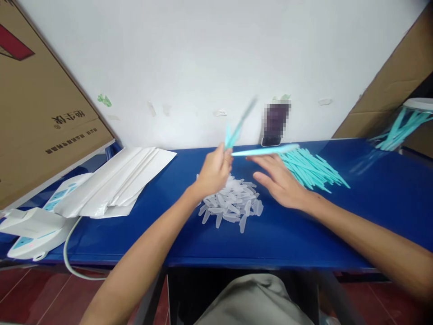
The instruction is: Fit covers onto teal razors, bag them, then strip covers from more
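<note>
My left hand (214,171) is closed round several teal sticks (232,136) that fan out above its fingers, one of them blurred. Another teal stick (267,151) reaches rightward from that hand, passing just over the fingers of my right hand (279,178). The right hand's fingers are spread; whether they touch this stick cannot be made out. Below and between the hands lies a pile of translucent white caps (233,203). Behind the right hand is a heap of teal sticks (313,169).
White plastic bags (118,180) and a white device (47,230) with a cable occupy the left side of the blue table (287,237). A phone (275,122) leans on the wall. At right stands a clear jar of teal sticks (402,128). Cardboard boxes flank both sides.
</note>
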Available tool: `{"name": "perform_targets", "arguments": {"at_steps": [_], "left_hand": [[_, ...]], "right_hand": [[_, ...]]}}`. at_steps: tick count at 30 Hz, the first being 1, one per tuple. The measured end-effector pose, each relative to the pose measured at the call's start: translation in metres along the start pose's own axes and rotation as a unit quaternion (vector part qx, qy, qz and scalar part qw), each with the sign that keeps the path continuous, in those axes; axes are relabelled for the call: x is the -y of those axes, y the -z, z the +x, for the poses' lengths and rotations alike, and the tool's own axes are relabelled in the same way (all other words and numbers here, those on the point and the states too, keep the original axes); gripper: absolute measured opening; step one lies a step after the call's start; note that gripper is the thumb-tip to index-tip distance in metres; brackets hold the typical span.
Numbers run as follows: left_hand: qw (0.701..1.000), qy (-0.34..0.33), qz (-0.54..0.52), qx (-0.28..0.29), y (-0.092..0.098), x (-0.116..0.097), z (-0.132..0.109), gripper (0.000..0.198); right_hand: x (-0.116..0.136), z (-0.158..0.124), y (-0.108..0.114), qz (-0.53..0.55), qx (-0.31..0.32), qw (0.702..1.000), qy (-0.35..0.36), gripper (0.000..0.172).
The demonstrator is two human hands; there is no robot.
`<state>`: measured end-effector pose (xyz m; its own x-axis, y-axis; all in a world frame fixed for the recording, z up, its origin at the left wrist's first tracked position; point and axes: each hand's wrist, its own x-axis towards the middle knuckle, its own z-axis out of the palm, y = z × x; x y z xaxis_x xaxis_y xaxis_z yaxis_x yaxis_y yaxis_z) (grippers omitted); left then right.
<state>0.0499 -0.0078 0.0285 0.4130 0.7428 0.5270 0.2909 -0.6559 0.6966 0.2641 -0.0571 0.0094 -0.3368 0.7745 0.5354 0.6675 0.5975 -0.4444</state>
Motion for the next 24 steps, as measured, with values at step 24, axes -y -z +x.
{"name": "perform_targets", "arguments": {"at_steps": [24], "left_hand": [[0.919, 0.115, -0.331, 0.180, -0.045, -0.045, -0.014, 0.037]], "right_hand": [[0.031, -0.005, 0.001, 0.435, -0.054, 0.878, -0.194, 0.043]]}}
